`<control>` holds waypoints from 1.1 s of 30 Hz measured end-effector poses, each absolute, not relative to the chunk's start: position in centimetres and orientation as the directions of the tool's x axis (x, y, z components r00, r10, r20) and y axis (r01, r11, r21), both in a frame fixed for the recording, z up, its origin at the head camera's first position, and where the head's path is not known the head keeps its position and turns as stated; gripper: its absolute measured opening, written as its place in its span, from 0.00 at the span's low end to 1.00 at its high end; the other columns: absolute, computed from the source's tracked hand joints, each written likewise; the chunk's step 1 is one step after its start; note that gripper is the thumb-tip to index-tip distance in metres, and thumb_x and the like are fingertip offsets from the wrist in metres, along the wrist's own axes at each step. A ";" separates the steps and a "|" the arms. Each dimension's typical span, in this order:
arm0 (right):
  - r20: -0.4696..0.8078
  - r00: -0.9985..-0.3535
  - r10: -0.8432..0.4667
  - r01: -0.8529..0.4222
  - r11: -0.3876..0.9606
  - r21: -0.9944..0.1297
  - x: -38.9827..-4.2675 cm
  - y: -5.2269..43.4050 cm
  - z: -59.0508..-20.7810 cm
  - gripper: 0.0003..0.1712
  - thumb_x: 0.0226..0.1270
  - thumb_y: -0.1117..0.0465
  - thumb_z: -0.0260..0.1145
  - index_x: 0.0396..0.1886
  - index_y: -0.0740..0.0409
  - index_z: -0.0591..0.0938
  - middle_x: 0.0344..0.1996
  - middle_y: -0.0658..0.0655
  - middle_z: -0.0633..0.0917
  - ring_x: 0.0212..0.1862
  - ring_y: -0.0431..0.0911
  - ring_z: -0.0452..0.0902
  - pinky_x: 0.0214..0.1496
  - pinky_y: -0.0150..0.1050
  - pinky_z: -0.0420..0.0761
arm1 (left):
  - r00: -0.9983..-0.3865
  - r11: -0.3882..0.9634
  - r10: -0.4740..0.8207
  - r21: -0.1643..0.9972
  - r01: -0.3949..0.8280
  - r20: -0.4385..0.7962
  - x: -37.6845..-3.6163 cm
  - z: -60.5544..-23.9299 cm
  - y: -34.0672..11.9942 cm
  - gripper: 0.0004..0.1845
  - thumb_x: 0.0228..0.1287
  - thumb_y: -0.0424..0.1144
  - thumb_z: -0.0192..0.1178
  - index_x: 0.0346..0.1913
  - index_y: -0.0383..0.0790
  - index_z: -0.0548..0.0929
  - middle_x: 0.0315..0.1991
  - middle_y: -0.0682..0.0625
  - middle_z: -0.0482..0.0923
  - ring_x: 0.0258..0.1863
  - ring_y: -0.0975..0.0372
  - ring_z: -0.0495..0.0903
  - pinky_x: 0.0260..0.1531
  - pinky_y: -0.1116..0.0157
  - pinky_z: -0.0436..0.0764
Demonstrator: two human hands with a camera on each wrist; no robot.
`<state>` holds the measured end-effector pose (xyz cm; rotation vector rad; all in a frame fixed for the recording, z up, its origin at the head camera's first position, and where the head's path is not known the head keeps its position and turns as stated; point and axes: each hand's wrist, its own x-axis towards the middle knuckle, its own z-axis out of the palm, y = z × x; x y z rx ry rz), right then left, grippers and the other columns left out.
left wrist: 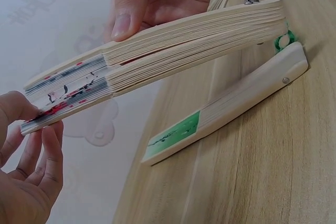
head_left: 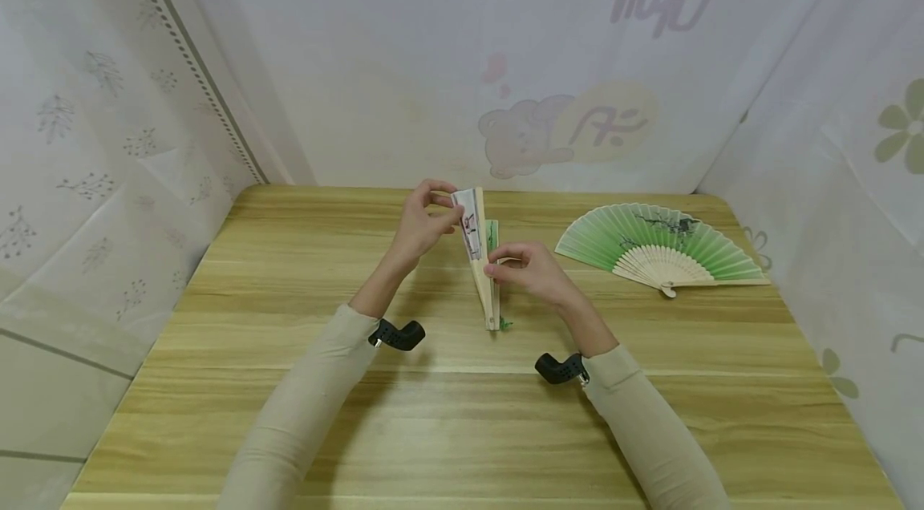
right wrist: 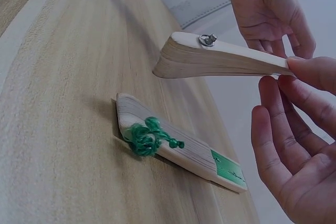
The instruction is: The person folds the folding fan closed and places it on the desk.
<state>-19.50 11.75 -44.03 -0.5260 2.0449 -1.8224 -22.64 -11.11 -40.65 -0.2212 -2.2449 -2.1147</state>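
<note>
Both hands hold a nearly closed folding fan (head_left: pixel 469 228) with bamboo ribs and a white leaf printed in red and dark grey. At its leaf end, my left hand (head_left: pixel 426 223) pinches the edge between thumb and fingers. Partway down the ribs, my right hand (head_left: pixel 532 273) pinches the outer stick, its thumb on one side. A small metal pin (right wrist: pixel 208 40) shows at the fan's pivot end. Below it on the table lies a folded green fan (left wrist: pixel 181 134) with a green tassel (right wrist: pixel 143 139) by its pivot end. The held fan partly hides this one in the head view.
A spread green fan (head_left: pixel 588 241) with a dark branch print lies on the right of the wooden table (head_left: pixel 447 430). Light printed curtains (head_left: pixel 361 77) hang behind and along both sides. Each wrist carries a black camera mount (head_left: pixel 400 335).
</note>
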 end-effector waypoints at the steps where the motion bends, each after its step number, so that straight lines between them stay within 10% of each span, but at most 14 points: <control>1: -0.011 -0.869 -0.495 -0.045 0.102 -0.994 -19.5 11.7 -44.0 0.11 0.70 0.68 0.70 0.47 0.71 0.85 0.46 0.62 0.84 0.41 0.53 0.84 0.49 0.61 0.82 | -0.988 0.058 0.069 0.988 0.140 0.136 -22.7 -40.7 -11.1 0.18 0.68 0.27 0.65 0.58 0.30 0.76 0.43 0.36 0.76 0.28 0.58 0.85 0.29 0.66 0.84; 20: 0.023 -0.852 -0.523 -0.096 0.113 -0.989 -19.6 11.6 -44.0 0.11 0.69 0.68 0.69 0.47 0.70 0.86 0.43 0.62 0.85 0.41 0.54 0.85 0.45 0.43 0.84 | -0.985 0.050 0.095 0.987 0.151 0.145 -22.7 -40.8 -11.1 0.20 0.68 0.27 0.64 0.60 0.28 0.75 0.45 0.34 0.76 0.27 0.59 0.85 0.29 0.65 0.85; 27: 0.010 -0.849 -0.528 -0.064 0.084 -0.994 -19.5 11.5 -44.0 0.10 0.70 0.68 0.68 0.47 0.70 0.85 0.43 0.62 0.85 0.43 0.64 0.83 0.49 0.58 0.83 | -0.984 0.040 0.107 0.988 0.146 0.141 -22.5 -40.9 -11.2 0.19 0.70 0.29 0.63 0.61 0.32 0.74 0.46 0.36 0.76 0.38 0.37 0.84 0.31 0.62 0.87; 33: 0.005 -0.853 -0.522 -0.049 0.071 -0.996 -19.5 11.4 -44.2 0.09 0.71 0.69 0.67 0.46 0.72 0.84 0.42 0.63 0.84 0.39 0.64 0.82 0.49 0.64 0.81 | -0.979 0.031 0.160 0.991 0.129 0.123 -22.3 -41.3 -11.4 0.20 0.73 0.31 0.61 0.64 0.38 0.71 0.46 0.34 0.79 0.38 0.46 0.86 0.36 0.53 0.87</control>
